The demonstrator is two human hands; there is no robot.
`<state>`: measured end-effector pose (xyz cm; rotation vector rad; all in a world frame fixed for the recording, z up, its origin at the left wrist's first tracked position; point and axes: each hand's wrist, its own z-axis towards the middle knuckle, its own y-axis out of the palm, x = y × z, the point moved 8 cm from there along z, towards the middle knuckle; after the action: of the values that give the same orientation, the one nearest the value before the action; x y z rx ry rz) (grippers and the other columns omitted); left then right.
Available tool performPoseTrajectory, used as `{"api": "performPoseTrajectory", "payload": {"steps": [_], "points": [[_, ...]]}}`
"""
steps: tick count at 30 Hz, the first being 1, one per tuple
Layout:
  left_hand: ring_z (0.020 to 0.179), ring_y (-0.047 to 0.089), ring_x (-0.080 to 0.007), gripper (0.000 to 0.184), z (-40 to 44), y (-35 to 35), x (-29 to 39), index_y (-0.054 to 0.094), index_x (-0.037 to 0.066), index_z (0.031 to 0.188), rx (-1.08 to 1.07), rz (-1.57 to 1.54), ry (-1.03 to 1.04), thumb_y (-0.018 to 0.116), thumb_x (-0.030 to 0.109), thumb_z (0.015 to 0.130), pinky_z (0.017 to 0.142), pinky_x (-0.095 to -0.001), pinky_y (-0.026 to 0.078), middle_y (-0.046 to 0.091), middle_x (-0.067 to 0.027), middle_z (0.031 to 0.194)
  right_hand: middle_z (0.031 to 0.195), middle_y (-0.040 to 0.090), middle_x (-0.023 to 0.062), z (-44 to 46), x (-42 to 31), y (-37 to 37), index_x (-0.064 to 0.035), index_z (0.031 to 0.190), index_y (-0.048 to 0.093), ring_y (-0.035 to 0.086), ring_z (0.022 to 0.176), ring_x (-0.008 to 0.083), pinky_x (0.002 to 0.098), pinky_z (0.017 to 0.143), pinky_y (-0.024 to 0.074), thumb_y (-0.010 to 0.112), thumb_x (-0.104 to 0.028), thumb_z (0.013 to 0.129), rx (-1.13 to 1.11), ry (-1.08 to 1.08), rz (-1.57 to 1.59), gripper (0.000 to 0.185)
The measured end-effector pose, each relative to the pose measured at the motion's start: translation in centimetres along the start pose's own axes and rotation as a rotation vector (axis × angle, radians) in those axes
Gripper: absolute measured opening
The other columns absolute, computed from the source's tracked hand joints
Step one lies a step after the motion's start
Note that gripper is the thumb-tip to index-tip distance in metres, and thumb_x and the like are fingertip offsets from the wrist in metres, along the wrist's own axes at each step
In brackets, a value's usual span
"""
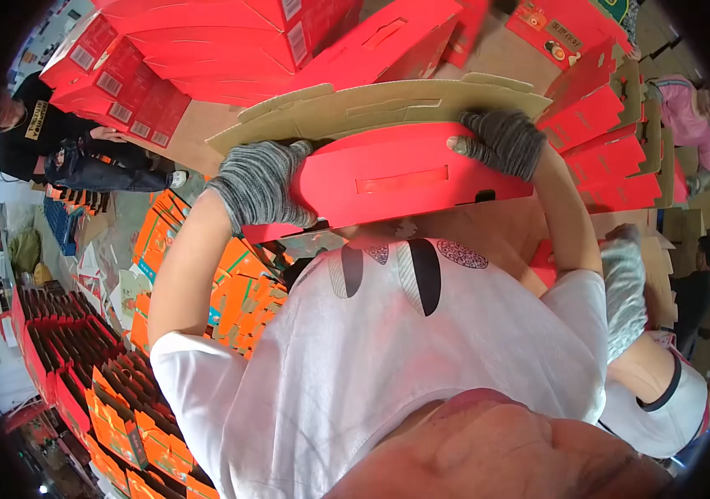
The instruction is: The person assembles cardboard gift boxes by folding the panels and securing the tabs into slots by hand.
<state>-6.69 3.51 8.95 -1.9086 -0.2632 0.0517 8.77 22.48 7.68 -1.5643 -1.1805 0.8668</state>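
A red cardboard box with a handle slot is held up in front of my chest, its brown inner flap standing along the far edge. My left hand, in a grey knit glove, grips the box's left end, fingers wrapped over the side. At the right end, my right hand, gloved the same way with bare fingertips, closes over the top edge, thumb on the red face. Part of the box's underside is hidden.
Stacked red boxes rise at the back left, and open red cartons stand at the right. Orange folded cartons fill the lower left. Other people are at the left, far right and close by my right side.
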Motion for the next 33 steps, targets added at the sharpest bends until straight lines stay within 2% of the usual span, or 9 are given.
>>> {"api": "performPoseTrajectory", "payload": {"steps": [2,5,9,13,15,18,21,27,33], "points": [[0.100,0.057,-0.0359,0.096,0.7,0.3,-0.7,0.048,0.003,0.125,0.051,-0.001,0.036,0.079,0.051,0.047,0.088,-0.0389,0.045,0.060,-0.0227,0.106,0.097,0.062,0.0205,-1.7,-1.1,-2.7,-0.0004,0.106,0.060,0.060,0.089,0.0333,0.0409,0.081,0.0464,0.046,-0.054,0.084,0.473,-0.058,-0.125,0.060],[0.100,0.057,-0.0364,0.097,1.1,-0.1,-0.5,0.048,0.003,0.125,0.081,-0.012,0.054,0.079,0.051,0.047,0.088,-0.0395,0.045,0.059,-0.0220,0.108,0.108,0.059,0.0180,-2.9,-1.7,-2.8,-0.0020,0.112,0.058,0.057,0.098,0.0311,0.0416,0.089,0.0428,0.055,-0.046,0.081,0.697,-0.011,-0.257,0.054],[0.101,0.056,-0.0359,0.097,0.8,-0.9,0.0,0.048,0.003,0.124,0.205,0.031,0.105,0.079,0.051,0.046,0.088,-0.0402,0.044,0.057,-0.0207,0.112,0.099,0.061,0.0149,-2.6,-3.3,-1.4,-0.0020,0.105,0.060,0.057,0.096,0.0306,0.0428,0.090,0.0411,0.064,-0.036,0.077,0.912,-0.167,0.002,0.045],[0.106,0.053,-0.0342,0.096,-1.1,0.3,-0.3,0.047,0.004,0.126,0.372,-0.048,0.060,0.078,0.051,0.048,0.090,-0.0434,0.041,0.055,-0.0189,0.115,0.089,0.061,0.0125,-2.2,-3.4,-1.4,-0.0031,0.093,0.061,0.058,0.086,0.0303,0.0421,0.082,0.0436,0.065,-0.034,0.076,0.922,-0.128,-0.007,0.036],[0.112,0.048,-0.0326,0.095,-3.3,-0.8,1.3,0.044,0.005,0.128,0.730,0.092,0.217,0.077,0.052,0.052,0.093,-0.0472,0.036,0.053,-0.0171,0.119,0.079,0.059,0.0126,-1.1,-2.9,-0.4,-0.0052,0.086,0.060,0.056,0.083,0.0308,0.0434,0.075,0.0436,0.064,-0.031,0.077,0.759,-0.117,0.135,0.028],[0.115,0.044,-0.0329,0.096,-3.4,0.7,0.8,0.042,0.005,0.130,0.702,0.056,0.183,0.076,0.053,0.054,0.097,-0.0492,0.031,0.050,-0.0164,0.123,0.071,0.056,0.0122,0.3,-2.8,-0.2,-0.0059,0.083,0.061,0.056,0.070,0.0299,0.0435,0.068,0.0435,0.059,-0.035,0.081,0.467,0.031,0.059,0.029],[0.113,0.046,-0.0352,0.095,-3.2,0.8,0.8,0.045,0.002,0.127,0.718,0.149,0.181,0.075,0.055,0.054,0.097,-0.0485,0.034,0.051,-0.0184,0.122,0.069,0.058,0.0144,1.3,-2.7,0.6,-0.0056,0.083,0.063,0.057,0.063,0.0316,0.0420,0.064,0.0450,0.050,-0.040,0.087,0.524,-0.086,0.044,0.037],[0.098,0.056,-0.0397,0.093,-0.1,2.6,-0.7,0.050,-0.006,0.117,0.550,0.062,0.153,0.074,0.056,0.053,0.086,-0.0461,0.045,0.057,-0.0252,0.109,0.070,0.063,0.0130,4.5,-0.9,3.6,-0.0039,0.073,0.065,0.060,0.069,0.0308,0.0428,0.072,0.0461,0.037,-0.046,0.092,0.191,-0.042,0.255,0.054],[0.097,0.056,-0.0399,0.091,0.2,2.8,-1.1,0.051,-0.006,0.116,0.598,0.005,0.212,0.076,0.053,0.052,0.085,-0.0461,0.046,0.057,-0.0255,0.107,0.069,0.062,0.0143,3.6,-0.8,3.2,-0.0039,0.086,0.064,0.060,0.070,0.0324,0.0445,0.071,0.0458,0.040,-0.040,0.092,0.426,-0.101,0.255,0.043]]}}
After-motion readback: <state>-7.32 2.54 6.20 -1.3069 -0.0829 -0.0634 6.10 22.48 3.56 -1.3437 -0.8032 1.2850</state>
